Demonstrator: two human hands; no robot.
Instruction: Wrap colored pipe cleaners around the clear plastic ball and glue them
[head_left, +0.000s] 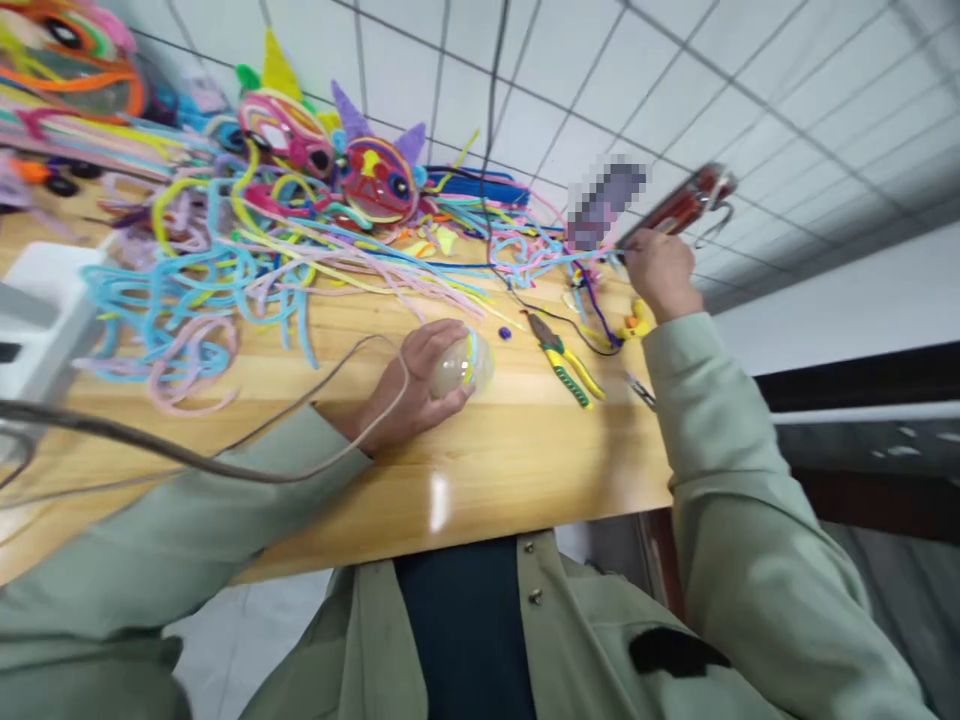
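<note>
My left hand point(411, 388) is wrapped round a clear round ball point(456, 368) with a blue and yellow strip on it, low over the wooden table point(480, 460). My right hand point(663, 272) is closed at the table's far right, beside a dark red object point(679, 205) near the tiled wall. What its fingers hold is too small to make out. Between the hands lie pliers point(562, 358) with green and yellow handles and a small purple bead point(505, 333).
Tangled fuzzy stems point(202, 270) cover the back left, with decorated fish-like figures point(379, 180) behind them. A cable point(247, 470) crosses the left side in front of my left arm. A small yellow item point(636, 320) and a metal tool point(641, 392) lie near my right sleeve.
</note>
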